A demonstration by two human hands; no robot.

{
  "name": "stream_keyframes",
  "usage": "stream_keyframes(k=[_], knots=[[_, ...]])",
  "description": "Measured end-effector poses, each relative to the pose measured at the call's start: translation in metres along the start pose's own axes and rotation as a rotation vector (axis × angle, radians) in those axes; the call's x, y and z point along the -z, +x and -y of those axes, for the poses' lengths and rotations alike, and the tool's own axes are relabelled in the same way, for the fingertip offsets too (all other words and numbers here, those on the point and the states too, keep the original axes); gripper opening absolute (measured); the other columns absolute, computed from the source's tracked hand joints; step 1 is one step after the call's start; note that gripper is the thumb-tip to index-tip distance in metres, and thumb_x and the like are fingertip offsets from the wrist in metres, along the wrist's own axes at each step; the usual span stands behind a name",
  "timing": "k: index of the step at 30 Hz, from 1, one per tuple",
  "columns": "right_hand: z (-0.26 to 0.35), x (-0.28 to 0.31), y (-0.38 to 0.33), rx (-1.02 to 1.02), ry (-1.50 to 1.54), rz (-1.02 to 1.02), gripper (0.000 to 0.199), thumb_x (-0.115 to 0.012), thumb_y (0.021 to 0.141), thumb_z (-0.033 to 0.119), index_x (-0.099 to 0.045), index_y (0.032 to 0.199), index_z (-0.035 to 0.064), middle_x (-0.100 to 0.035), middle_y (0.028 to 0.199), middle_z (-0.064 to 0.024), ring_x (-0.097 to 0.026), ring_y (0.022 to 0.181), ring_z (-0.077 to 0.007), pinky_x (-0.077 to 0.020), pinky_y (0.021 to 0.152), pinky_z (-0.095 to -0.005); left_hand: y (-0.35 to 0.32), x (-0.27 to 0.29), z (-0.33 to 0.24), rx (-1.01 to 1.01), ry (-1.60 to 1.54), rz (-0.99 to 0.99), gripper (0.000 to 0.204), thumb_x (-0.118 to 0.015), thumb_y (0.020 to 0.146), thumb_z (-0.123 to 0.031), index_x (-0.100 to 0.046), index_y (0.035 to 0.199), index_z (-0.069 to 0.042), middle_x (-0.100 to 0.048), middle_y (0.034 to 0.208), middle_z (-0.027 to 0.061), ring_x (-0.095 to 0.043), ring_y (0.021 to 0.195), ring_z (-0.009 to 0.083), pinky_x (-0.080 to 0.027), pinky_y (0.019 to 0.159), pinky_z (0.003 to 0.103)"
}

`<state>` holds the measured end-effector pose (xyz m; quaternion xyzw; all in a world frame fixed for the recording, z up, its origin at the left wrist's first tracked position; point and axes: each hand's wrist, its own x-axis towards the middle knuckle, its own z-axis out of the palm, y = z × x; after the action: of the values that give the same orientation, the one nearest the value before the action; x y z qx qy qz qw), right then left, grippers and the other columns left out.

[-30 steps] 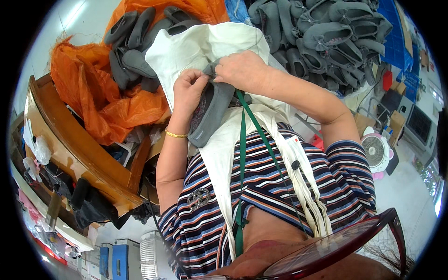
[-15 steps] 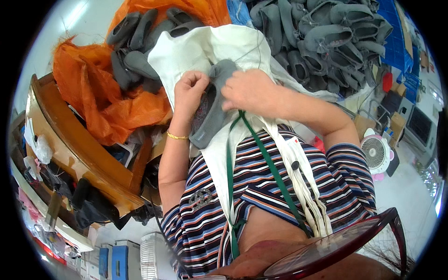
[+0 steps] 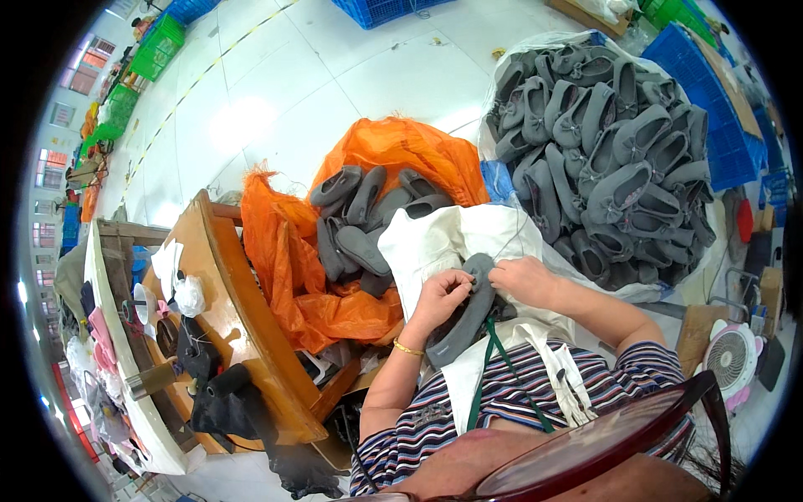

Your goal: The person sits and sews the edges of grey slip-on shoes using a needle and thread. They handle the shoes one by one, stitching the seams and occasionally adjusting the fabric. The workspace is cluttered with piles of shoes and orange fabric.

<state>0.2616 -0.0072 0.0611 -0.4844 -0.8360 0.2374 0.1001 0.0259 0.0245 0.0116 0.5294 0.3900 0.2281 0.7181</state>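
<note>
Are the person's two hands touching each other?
Apart. The head view shows part of the grey shoe between the left hand and right hand.

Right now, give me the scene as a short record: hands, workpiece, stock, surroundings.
left_hand: fingers curled at the shoe's opening
right_hand: curled beside the toe end; grip detail too small to tell
workpiece: gray shoe, toe pointing away from the person, over a white apron
stock_left: gray shoes in an orange sack
stock_right: larger heap of gray shoes in a white sack
far_left: wooden table
far_right: fan, blue crate
</note>
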Motion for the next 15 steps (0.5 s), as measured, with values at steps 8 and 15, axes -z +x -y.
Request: stream_keyframes(k=[8,15], knots=[[-0.033,0.008,-0.021,-0.242,0.492,-0.094,0.01,-0.063,0.09,0.017,-0.06,0.089,0.0078,-0.068,0.086,-0.0086,-0.066,0.068,-0.0224,-0.0512,0.053,-0.0342,-0.002,0.0,0.01,-0.02,0.185,-0.022,0.01,-0.063,0.091,-0.009,-0.065,0.09,0.0,-0.064,0.083,-0.0003,-0.056,0.069,0.0062,-0.048,0.063,0.022],[-0.128,0.082,-0.089,-0.711,1.884,-0.838,0.011,-0.063,0.094,0.017,-0.057,0.086,0.0128,-0.054,0.066,0.0041,-0.052,0.054,-0.0066,-0.0427,0.044,-0.0186,-0.016,-0.006,-0.002,0.085,0.296,-0.136,0.024,-0.065,0.088,-0.02,-0.066,0.086,0.004,-0.065,0.072,0.0121,-0.061,0.065,0.0184,-0.049,0.063,0.033]])
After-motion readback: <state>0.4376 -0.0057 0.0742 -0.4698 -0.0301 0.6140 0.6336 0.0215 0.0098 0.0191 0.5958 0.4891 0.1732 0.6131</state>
